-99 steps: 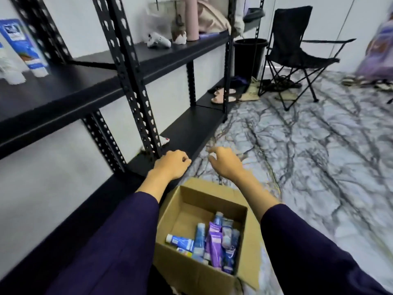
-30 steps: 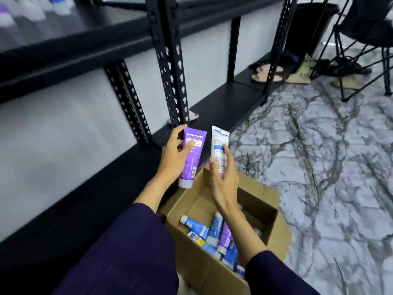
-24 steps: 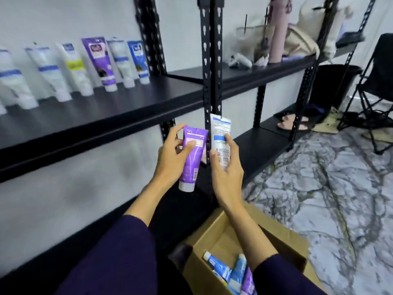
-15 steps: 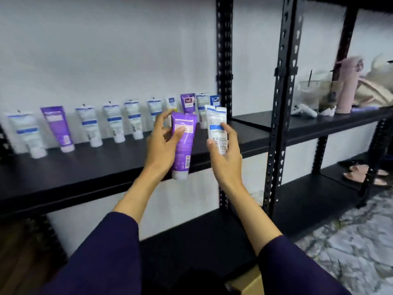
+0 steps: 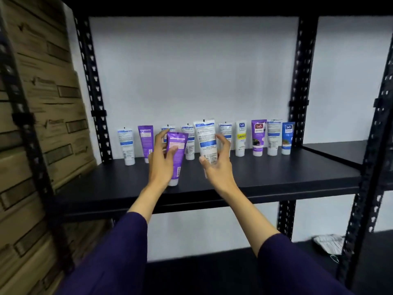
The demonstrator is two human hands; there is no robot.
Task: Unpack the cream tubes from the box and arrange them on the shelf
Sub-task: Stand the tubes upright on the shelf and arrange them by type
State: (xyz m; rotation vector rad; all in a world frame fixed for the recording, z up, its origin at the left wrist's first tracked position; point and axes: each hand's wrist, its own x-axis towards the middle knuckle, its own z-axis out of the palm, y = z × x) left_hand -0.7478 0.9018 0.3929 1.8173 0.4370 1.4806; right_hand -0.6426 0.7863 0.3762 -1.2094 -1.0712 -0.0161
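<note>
Black metal shelf [image 5: 276, 177] against a white wall, row of tubes [image 5: 258, 137] standing at the back, stacked cartons [image 5: 49, 116] sitting left.
Left hand [image 5: 161, 165] is gripping a purple tube [image 5: 176, 154], right hand [image 5: 219, 165] a white tube [image 5: 207, 139]; both tubes are hanging over the shelf, long axes near vertical, caps down.

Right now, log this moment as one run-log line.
left hand: holds purple tube | right hand: holds white tube | both over shelf | tube row at back
</note>
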